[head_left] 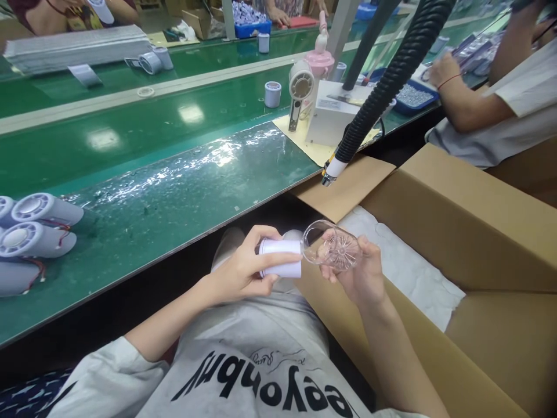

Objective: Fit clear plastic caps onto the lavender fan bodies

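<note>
My left hand (pixel 241 270) is closed round a white cylindrical fan body (pixel 282 257), held sideways over my lap. My right hand (pixel 363 273) grips a clear round plastic fan cover (pixel 333 245) whose rim meets the right end of the white body. Both hands hover just left of an open cardboard box (pixel 461 226) lined with white foam sheet (pixel 409 267).
Several white fan units with red wires (pixel 37 229) lie at the left on the green table (pixel 174 168). A black ribbed hose with a nozzle (pixel 383 87) hangs above the box flap. A white machine (pixel 331 110) and a small fan (pixel 301 87) stand behind. Another person's arm (pixel 470 98) works at right.
</note>
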`<state>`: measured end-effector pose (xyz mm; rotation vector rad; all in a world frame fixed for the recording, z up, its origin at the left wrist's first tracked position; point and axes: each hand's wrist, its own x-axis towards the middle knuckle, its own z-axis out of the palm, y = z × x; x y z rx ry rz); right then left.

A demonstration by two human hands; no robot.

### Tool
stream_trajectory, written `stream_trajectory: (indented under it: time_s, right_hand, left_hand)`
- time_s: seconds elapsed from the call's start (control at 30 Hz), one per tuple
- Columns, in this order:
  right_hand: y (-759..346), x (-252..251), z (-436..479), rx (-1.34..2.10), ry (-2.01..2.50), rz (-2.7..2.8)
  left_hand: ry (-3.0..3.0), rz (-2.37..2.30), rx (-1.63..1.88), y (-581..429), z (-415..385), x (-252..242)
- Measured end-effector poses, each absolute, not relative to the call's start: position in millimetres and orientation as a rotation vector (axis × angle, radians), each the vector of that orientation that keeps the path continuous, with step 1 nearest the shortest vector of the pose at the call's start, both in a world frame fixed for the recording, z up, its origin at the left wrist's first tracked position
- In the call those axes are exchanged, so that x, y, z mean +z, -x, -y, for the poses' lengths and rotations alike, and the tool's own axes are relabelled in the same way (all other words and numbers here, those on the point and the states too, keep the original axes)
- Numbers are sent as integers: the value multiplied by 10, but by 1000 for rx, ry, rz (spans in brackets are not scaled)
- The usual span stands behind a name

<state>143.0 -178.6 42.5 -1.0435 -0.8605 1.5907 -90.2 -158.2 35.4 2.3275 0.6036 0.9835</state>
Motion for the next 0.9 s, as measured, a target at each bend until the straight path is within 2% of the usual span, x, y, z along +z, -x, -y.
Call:
stream_trajectory:
  time_s: [0.37, 0.67, 0.9]
  right_hand:
    - [-1417, 360, 1860, 1626, 1080, 901]
    - [-1488, 270, 1879, 1569, 1100, 867]
    - [-1612, 168, 1986, 1709, 989, 740]
  left_hand:
    - [-2372, -705, 920, 921, 1677, 318]
    - [-2306, -767, 1032, 915, 1695, 285]
    - [-1666, -746, 1156, 871, 1705, 175]
